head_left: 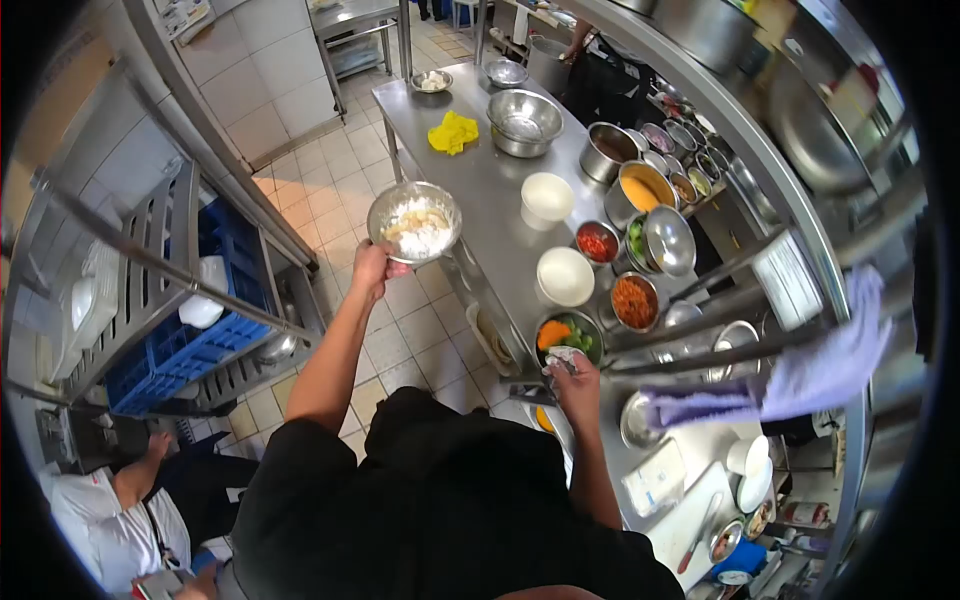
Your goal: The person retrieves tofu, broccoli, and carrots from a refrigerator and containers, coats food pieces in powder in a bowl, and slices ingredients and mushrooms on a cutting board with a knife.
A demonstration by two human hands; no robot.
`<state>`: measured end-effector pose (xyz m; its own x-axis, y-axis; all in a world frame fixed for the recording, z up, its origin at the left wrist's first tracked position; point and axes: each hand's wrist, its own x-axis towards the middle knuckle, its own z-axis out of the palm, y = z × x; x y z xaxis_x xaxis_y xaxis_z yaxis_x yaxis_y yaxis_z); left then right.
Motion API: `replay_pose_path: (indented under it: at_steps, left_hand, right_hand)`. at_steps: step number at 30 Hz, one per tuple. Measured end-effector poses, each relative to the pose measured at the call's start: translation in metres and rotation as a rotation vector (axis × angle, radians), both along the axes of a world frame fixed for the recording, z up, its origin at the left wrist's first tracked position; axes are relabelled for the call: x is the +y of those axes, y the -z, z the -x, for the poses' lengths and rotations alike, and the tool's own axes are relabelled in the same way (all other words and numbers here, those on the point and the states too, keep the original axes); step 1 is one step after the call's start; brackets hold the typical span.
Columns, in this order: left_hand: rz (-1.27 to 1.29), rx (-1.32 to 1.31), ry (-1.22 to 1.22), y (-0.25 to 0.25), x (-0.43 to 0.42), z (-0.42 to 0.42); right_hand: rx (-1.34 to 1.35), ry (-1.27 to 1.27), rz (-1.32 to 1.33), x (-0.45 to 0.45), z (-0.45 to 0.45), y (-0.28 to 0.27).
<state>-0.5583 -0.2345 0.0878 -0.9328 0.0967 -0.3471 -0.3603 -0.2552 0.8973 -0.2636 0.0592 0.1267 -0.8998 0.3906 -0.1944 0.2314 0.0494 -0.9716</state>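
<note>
My left hand [376,270] grips the near rim of a steel mixing bowl [379,207], held out past the table's left edge above the tiled floor. Inside the bowl lie white powder [427,240] and pale pieces, partly coated. Closed around a crumpled white cloth [563,359], or something like one, is my right hand [577,386]. It is just in front of a metal bowl [598,333] of green vegetable pieces and orange slices. Whether the cloth touches that bowl I cannot tell.
The steel table [470,190] carries two white bowls [565,277], a yellow cloth [453,132], nested metal bowls [525,122] and several ingredient containers. A purple cloth [800,380] hangs from the overhead shelf at right. A person [120,510] is at lower left; another [605,80] works behind the table.
</note>
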Motion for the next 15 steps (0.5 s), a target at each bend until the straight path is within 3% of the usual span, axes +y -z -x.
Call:
replay_pose_path:
  at_steps: [5, 6, 7, 8, 9, 11, 15]
  left_hand:
    - [-0.021, 0.061, 0.044, 0.015, 0.029, 0.200]
    - [-0.004, 0.061, 0.082, 0.024, 0.041, 0.250]
    - [0.005, 0.056, 0.116, 0.037, 0.055, 0.293]
    - [-0.017, 0.137, 0.161, 0.047, 0.070, 0.333]
    - [-0.030, 0.133, 0.138, 0.056, 0.087, 0.375]
    - [-0.052, 0.099, 0.095, 0.077, 0.125, 0.439]
    - [-0.178, -0.033, 0.171, 0.106, 0.173, 0.515]
  right_hand:
    - [-0.049, 0.106, -0.089, -0.007, 0.091, 0.028]
    - [-0.067, 0.226, 0.070, -0.015, 0.106, 0.030]
    - [-0.243, 0.273, -0.050, -0.016, 0.115, 0.036]
    - [-0.080, 0.323, -0.086, -0.021, 0.123, 0.057]
    - [-0.100, 0.472, 0.024, -0.031, 0.134, 0.069]
    - [-0.249, 0.557, -0.007, -0.052, 0.154, 0.067]
    - [-0.277, 0.568, 0.059, -0.094, 0.224, 0.050]
